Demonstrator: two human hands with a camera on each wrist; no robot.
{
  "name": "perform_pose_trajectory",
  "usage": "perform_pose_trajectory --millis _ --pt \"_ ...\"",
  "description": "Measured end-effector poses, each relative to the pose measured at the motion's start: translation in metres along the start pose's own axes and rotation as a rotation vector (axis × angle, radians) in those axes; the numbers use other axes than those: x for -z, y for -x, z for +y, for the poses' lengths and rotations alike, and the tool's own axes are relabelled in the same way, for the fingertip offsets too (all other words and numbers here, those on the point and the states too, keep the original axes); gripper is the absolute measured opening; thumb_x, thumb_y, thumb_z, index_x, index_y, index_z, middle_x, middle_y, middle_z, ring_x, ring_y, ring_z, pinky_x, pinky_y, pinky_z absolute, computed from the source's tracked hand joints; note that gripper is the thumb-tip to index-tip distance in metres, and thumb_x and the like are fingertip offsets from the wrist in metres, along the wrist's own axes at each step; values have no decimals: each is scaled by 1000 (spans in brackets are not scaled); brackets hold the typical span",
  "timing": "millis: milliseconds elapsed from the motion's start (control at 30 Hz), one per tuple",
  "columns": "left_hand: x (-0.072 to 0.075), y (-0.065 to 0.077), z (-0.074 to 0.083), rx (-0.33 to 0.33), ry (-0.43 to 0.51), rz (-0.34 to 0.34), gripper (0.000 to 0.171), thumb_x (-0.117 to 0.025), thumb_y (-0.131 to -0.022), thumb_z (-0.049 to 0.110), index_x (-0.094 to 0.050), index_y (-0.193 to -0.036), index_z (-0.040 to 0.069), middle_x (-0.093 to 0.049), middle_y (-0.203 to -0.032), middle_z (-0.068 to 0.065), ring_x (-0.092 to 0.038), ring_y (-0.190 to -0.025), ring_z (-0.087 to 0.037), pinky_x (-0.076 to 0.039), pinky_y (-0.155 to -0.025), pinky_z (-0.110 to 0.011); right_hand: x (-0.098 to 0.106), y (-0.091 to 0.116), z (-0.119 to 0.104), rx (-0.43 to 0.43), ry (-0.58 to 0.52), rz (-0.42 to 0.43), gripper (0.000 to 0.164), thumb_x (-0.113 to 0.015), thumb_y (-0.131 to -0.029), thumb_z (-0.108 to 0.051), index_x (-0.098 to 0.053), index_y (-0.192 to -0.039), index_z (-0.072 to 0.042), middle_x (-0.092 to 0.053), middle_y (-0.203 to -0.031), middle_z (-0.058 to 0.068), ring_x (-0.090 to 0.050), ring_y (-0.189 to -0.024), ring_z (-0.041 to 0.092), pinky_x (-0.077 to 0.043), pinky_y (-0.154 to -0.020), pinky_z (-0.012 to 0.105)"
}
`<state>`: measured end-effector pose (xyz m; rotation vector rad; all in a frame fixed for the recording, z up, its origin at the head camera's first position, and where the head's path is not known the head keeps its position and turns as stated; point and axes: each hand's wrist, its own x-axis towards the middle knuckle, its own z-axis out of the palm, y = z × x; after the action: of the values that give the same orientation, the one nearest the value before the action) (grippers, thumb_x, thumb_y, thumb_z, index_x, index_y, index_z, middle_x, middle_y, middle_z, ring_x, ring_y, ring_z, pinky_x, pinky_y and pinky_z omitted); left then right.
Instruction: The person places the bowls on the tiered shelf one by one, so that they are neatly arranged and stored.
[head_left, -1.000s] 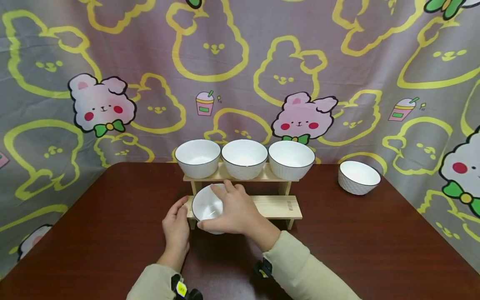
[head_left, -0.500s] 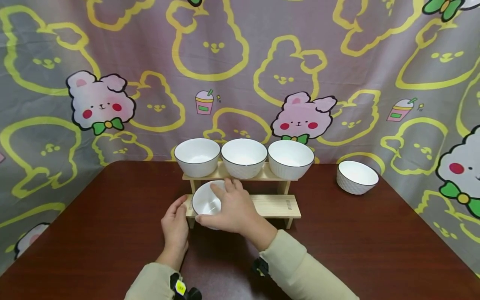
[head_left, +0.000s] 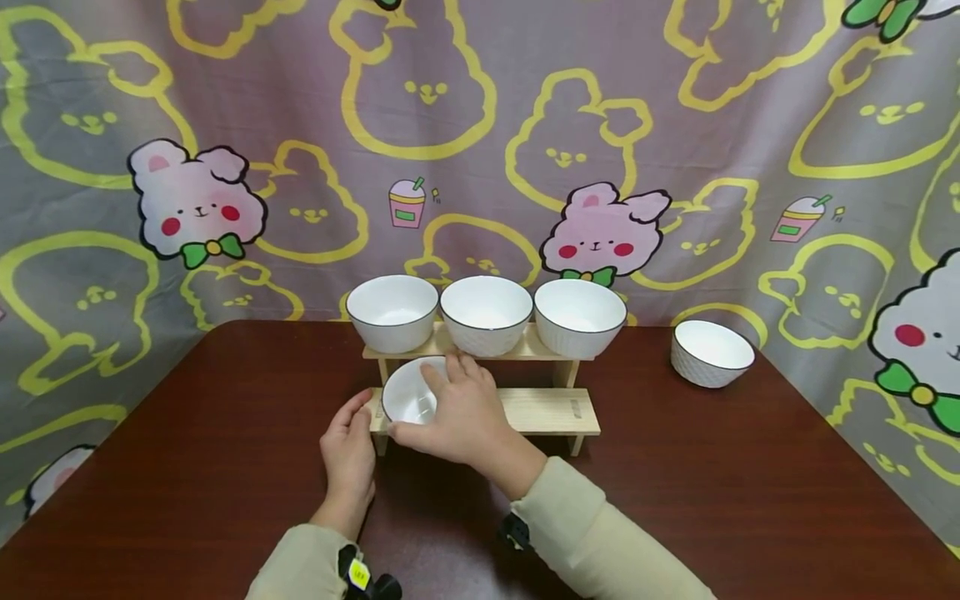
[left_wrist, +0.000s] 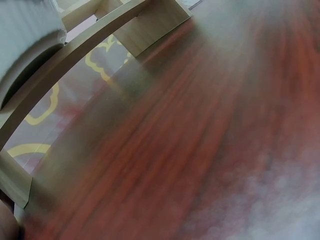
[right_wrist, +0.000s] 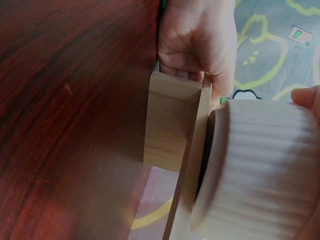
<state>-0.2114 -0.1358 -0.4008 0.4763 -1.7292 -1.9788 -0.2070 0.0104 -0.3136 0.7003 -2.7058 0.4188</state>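
My right hand [head_left: 468,417] grips a white bowl [head_left: 408,396] with a thin dark rim, thumb at the near side and fingers across the far side. The bowl is upright over the left part of the lower shelf of a two-tier wooden rack [head_left: 551,410]. Up close in the right wrist view, the bowl's ribbed wall [right_wrist: 265,160] shows, its base right at the shelf board. My left hand [head_left: 348,467] holds the rack's left end, its fingers [right_wrist: 180,74] curled behind the side leg and its thumb by the board. Left wrist view: the bowl's base [left_wrist: 27,35] overlaps the shelf edge.
Three white bowls stand in a row on the upper shelf: left [head_left: 392,312], middle [head_left: 486,315] and right [head_left: 579,317]. Another bowl with a diamond pattern [head_left: 711,354] sits on the dark red table [head_left: 675,483] at the back right. A patterned curtain [head_left: 450,183] hangs behind.
My right hand has moved the bowl slightly back and level over the lower shelf; earlier it hung lower past the front edge. The left hand keeps its hold on the rack.
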Motion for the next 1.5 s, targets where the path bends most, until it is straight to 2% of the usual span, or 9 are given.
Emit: perform_pose_trajectory --millis 233,367,533,667,833,967,1233,1500 --pt "0 1 0 1 -22 9 31 -44 -93 12 -62 -118 4 -58 -119 -14 -55 -89 -3 -45 -70 -10 -1 0 -2 6 15 28 83 -57 -68 -69 -56 -129 -13 -51 -130 16 -41 -120 33 -35 -95 48" --pt "0 1 1 0 -17 7 31 -44 -93 11 -62 -118 3 -58 -119 -15 -55 -89 -4 -45 -70 -11 -2 1 -1 33 41 74 84 -58 -67 -71 -57 -127 -13 -50 -132 16 -42 -120 33 -33 -96 50" --pt "0 2 1 -4 -23 7 31 -44 -93 12 -62 -118 4 -58 -118 -14 -55 -88 -2 -45 -70 -11 0 4 -2 69 34 126 83 -61 -66 -69 -58 -126 -12 -48 -134 19 -42 -122 32 -35 -97 48" --pt "0 2 1 -2 -37 7 31 -45 -94 14 -63 -118 5 -59 -118 -13 -54 -89 -3 -45 -71 -11 6 6 -4 78 13 131 83 -61 -67 -68 -56 -128 -11 -49 -133 18 -41 -123 32 -36 -96 48" --pt "1 3 2 13 -53 -3 32 -44 -95 16 -62 -120 7 -58 -121 -11 -53 -93 -5 -44 -71 -10 19 9 -6 79 -45 126 81 -60 -70 -65 -55 -129 -10 -48 -134 18 -43 -123 32 -38 -96 49" --pt "2 3 2 12 -47 -3 32 -44 -95 16 -62 -119 7 -58 -120 -12 -54 -90 -3 -45 -70 -10 31 12 -6 77 -120 132 79 -61 -71 -61 -53 -131 -9 -47 -136 19 -42 -123 34 -38 -96 50" --pt "0 2 1 6 -21 22 31 -44 -94 13 -63 -117 4 -59 -116 -14 -56 -85 1 -46 -69 -10 55 17 -4 107 -185 256 76 -69 -70 -53 -54 -129 -7 -51 -131 18 -47 -120 34 -42 -93 51" --pt "-1 1 0 -6 -10 17 31 -44 -94 12 -63 -116 3 -59 -117 -15 -56 -89 -1 -46 -72 -10 81 25 0 27 -244 281 70 -69 -72 -48 -55 -129 -11 -50 -134 18 -45 -121 37 -39 -95 54"
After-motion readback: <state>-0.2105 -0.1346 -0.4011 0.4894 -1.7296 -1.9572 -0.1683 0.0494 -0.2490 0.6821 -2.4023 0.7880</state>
